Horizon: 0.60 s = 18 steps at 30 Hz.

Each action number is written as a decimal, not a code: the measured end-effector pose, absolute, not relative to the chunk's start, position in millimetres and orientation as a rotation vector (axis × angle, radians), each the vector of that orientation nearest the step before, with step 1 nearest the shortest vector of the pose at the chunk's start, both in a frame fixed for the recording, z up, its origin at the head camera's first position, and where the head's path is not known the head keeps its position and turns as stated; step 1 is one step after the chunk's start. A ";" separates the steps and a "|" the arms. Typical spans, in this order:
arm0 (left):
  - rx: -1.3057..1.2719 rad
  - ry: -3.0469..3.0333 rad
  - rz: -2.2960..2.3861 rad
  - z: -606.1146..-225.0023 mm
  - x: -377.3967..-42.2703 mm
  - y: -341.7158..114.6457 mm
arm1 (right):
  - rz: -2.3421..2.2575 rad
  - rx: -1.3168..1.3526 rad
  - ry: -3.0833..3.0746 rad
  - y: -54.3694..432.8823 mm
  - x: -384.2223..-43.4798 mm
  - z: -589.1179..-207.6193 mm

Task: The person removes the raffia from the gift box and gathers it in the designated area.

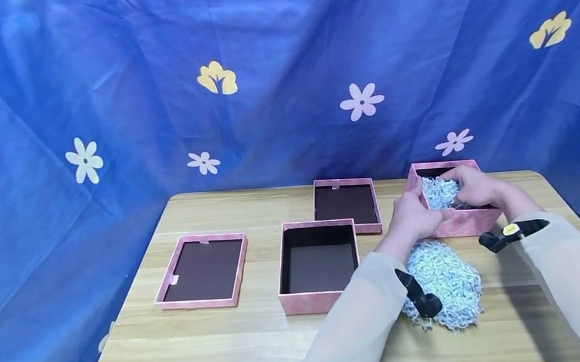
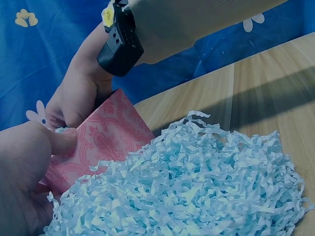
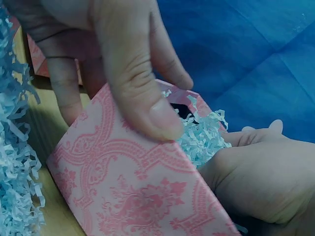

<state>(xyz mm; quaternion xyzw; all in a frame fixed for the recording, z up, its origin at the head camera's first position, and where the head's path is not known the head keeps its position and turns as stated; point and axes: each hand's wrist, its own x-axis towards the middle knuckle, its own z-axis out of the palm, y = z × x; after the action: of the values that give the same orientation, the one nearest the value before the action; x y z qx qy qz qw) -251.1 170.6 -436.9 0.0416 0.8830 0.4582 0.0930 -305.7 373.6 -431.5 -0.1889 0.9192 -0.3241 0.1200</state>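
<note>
My left hand [image 1: 414,216] grips the near left corner of a pink patterned gift box [image 1: 463,224], its thumb at the rim and fingers along the outer side. My right hand [image 1: 476,184] reaches into this box from the right, fingers curled at a clump of light blue shredded paper [image 1: 438,190]. In the right wrist view, the clump [image 3: 204,140] shows just behind the box's patterned wall [image 3: 142,182]; my right fingertips are hidden inside. A larger heap of the same shredded paper [image 2: 192,182] lies on the table in front of the box, under my left wrist.
A second pink box [image 1: 318,260], open with a dark interior, stands left of my left forearm. Two shallow pink lids lie dark inside up: one lid [image 1: 207,270] at the left, another lid [image 1: 346,203] behind the second box. A blue curtain [image 1: 266,114] hangs behind the wooden table [image 1: 210,357].
</note>
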 end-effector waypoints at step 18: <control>0.123 2.595 1.391 -436.1 -249.7 170.6 | -1.083 -0.490 2.724 395.2 -297.5 -396.4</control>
<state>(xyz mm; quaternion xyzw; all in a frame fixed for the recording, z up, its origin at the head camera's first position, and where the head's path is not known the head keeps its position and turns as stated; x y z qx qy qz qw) -249.7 170.6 -436.1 0.0415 0.8763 0.4700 0.0973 -297.5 395.2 -396.4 -0.1642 0.9132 -0.3631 0.0846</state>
